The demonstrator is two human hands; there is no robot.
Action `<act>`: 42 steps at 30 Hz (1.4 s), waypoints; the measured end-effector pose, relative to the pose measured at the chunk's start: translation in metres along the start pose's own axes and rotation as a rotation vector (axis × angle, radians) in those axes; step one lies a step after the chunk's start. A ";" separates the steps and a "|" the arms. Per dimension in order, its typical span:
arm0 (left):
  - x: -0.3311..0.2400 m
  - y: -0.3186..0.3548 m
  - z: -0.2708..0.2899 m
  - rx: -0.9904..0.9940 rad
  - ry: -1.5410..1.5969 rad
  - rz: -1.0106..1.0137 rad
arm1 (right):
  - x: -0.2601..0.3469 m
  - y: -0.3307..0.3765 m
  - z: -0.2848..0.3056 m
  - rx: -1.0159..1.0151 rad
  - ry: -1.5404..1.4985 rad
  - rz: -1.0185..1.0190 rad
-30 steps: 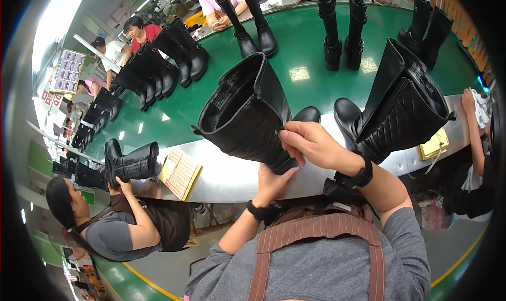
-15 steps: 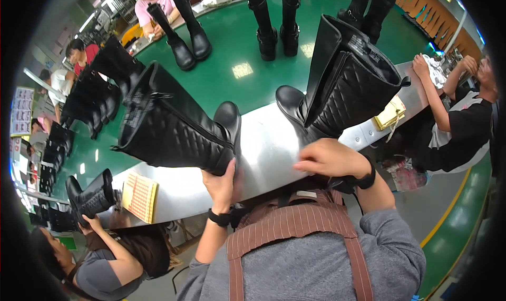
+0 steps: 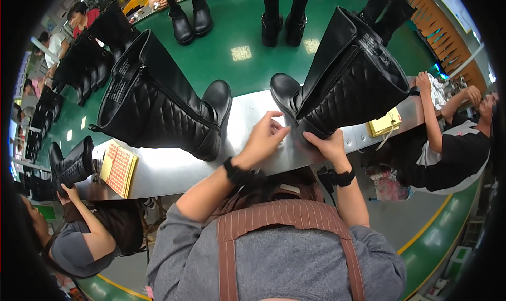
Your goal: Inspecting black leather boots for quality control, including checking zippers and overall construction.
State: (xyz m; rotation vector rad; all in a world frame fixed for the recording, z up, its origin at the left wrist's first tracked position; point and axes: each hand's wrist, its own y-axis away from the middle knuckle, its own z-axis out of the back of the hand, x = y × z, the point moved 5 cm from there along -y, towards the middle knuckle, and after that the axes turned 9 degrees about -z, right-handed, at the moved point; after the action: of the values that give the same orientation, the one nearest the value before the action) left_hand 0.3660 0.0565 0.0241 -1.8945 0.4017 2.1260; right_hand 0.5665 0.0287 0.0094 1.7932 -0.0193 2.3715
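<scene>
Two tall black quilted boots stand upright on the steel bench edge in front of me. My right hand (image 3: 327,145) is closed on the heel of the right boot (image 3: 350,87), its thumb lying along the back of the heel. My left hand (image 3: 262,142) is just left of that heel, over the bare metal. Its fingers are loosely bent with the thumb apart, and they hold nothing. The left boot (image 3: 163,103) stands by itself, no hand on it. Both shafts lean outward and gape at the top, with side zippers facing inward.
A yellow pad with red print (image 3: 120,166) lies left on the steel ledge (image 3: 253,106); a yellow stack tied with string (image 3: 385,123) lies right. More black boots (image 3: 192,16) stand across the green table (image 3: 232,64). Co-workers sit close by on the left (image 3: 89,232) and right (image 3: 448,159).
My left hand has let go of the left boot's heel and moved right. My right hand has come to grip the right boot's heel. The view has shifted slightly.
</scene>
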 end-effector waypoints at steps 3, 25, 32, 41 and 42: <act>0.027 -0.031 -0.025 0.051 0.121 0.117 | 0.001 0.001 0.002 -0.005 0.005 0.006; -0.193 -0.025 0.000 0.352 0.364 -0.168 | 0.024 -0.001 0.005 -0.011 0.016 0.076; -0.076 0.077 0.072 0.591 -0.331 0.190 | 0.018 -0.007 0.013 0.279 0.018 -0.083; -0.026 0.113 0.159 -0.252 -0.415 -0.136 | 0.027 -0.017 0.009 0.213 0.131 0.083; -0.012 0.106 0.157 -0.228 -0.405 -0.060 | 0.025 -0.015 0.003 0.219 0.141 0.058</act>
State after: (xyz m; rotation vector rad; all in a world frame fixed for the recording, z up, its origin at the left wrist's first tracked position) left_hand 0.1835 0.0169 0.0558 -1.4956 0.0177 2.5222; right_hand 0.5651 0.0465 0.0331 1.7293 0.2171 2.6253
